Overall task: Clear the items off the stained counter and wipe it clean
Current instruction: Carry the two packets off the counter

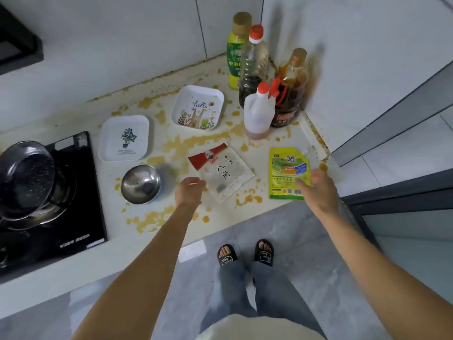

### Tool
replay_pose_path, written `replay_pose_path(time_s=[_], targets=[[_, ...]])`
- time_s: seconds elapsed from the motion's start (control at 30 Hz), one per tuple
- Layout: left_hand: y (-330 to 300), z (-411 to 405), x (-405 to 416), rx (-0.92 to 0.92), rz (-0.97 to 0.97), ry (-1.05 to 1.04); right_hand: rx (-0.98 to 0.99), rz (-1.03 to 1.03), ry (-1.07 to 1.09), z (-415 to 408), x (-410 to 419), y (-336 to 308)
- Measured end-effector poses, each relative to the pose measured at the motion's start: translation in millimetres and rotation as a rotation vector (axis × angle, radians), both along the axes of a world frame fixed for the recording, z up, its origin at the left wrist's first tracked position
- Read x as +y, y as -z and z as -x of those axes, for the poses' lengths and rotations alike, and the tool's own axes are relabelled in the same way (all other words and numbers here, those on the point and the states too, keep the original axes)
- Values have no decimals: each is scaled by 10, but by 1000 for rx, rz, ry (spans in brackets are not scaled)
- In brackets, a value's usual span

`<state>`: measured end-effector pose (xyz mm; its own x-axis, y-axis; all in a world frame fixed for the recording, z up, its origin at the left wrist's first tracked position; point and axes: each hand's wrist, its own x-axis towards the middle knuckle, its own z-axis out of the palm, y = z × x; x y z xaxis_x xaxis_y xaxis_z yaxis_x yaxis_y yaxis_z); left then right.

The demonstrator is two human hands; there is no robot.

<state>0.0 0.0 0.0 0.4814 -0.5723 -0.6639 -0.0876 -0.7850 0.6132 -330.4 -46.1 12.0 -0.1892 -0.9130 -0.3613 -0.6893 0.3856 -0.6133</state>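
Note:
The white counter (215, 217) is splashed with brown-yellow stains. On it lie a clear spice packet with a red top (220, 171), a green-yellow pouch (288, 168), a steel bowl (141, 184), a plain white tray with a plant print (123, 138) and a "hello" tray (197, 107). My left hand (190, 192) hovers at the spice packet's near-left corner, fingers loosely curled, holding nothing. My right hand (317, 190) is spread over the pouch's lower right corner, fingers apart; I cannot tell whether it touches.
In the back right corner stand a white spray bottle (258, 114), a dark sauce jug (289, 94), a clear bottle with a red cap (252, 67) and a yellow-green bottle (235, 52). A black cooktop (73, 204) with a pot (29, 177) lies left. Grey floor and my feet are below.

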Motion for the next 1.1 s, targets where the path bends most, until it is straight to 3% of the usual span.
replay_pose_path(time_s=[0.3, 0.57, 0.77, 0.93, 1.1], targets=[[264, -69, -416, -185, -80, -96, 231, -29, 42, -99, -304, 238], [379, -7, -562, -218, -78, -169, 237, -78, 91, -146, -431, 322], [304, 128, -598, -122, 38, -221, -53, -113, 116, -108, -480, 304], [212, 226, -561, 201, 103, -256, -357, -155, 231, -114, -409, 253], [153, 360, -427, 353, 101, -218, -472, -163, 230, -120, -239, 116]])
